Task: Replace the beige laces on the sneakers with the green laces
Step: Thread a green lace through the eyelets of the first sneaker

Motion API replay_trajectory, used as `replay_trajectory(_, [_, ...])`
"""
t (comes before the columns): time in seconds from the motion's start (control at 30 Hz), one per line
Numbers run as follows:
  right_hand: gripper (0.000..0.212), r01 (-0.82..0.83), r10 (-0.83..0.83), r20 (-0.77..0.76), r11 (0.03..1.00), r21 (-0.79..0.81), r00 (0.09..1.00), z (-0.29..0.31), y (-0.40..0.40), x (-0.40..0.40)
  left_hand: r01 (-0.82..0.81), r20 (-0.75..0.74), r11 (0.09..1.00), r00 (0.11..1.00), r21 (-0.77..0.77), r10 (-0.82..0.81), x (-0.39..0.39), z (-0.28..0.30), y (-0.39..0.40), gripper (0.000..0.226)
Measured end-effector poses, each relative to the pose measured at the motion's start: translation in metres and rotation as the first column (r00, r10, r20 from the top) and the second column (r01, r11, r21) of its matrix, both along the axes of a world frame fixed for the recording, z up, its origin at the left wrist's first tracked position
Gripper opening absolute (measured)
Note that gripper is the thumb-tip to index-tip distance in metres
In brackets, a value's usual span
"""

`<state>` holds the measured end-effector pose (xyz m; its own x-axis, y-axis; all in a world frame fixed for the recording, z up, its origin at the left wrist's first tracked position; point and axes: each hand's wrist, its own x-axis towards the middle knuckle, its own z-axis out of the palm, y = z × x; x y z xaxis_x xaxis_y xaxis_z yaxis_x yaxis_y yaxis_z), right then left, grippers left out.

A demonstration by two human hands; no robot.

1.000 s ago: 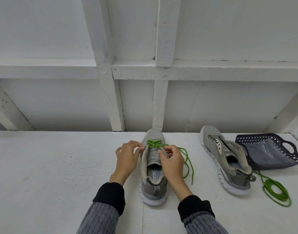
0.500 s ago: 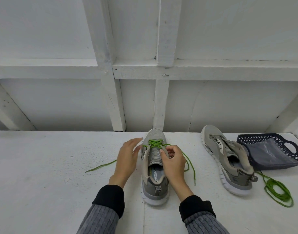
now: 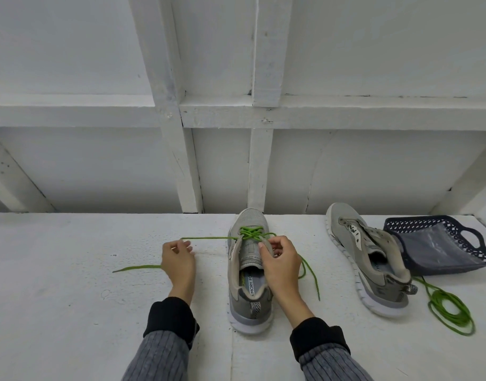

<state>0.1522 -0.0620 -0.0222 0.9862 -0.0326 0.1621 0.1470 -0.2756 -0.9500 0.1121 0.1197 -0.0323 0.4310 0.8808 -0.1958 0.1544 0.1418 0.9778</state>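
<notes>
A grey sneaker (image 3: 250, 295) stands toe away from me at the centre of the white surface. A green lace (image 3: 248, 234) crosses its front eyelets. My left hand (image 3: 178, 261) holds one end of that lace out to the left of the shoe, the strand taut from the eyelets and its tip trailing further left. My right hand (image 3: 279, 262) grips the shoe's right eyelet edge and tongue. The lace's other end (image 3: 309, 273) lies loose on the right. A second grey sneaker (image 3: 373, 270) without laces lies tilted to the right. A coiled green lace (image 3: 451, 309) lies beside it.
A dark blue perforated basket (image 3: 440, 243) with a plastic bag inside leans at the far right, touching the second sneaker. A white framed wall (image 3: 236, 160) rises right behind the surface. The left part of the surface is bare white.
My left hand has moved from the shoe's left eyelets out to the left, drawing the green lace through until it is taut. My right hand has stayed on the shoe.
</notes>
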Motion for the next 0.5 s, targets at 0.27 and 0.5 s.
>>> replay_trajectory(0.27, [0.011,0.011,-0.011,-0.024,1.000,0.003,1.000,0.000,-0.001,0.000,0.605,-0.436,0.297,0.765,0.739,-0.474,0.014,0.001,-0.017,0.037])
replay_trajectory(0.5, [0.010,0.004,-0.004,-0.025,1.000,-0.016,1.000,0.000,-0.001,0.000,0.569,-0.408,0.417,0.813,0.709,-0.417,0.013,0.002,-0.024,0.018])
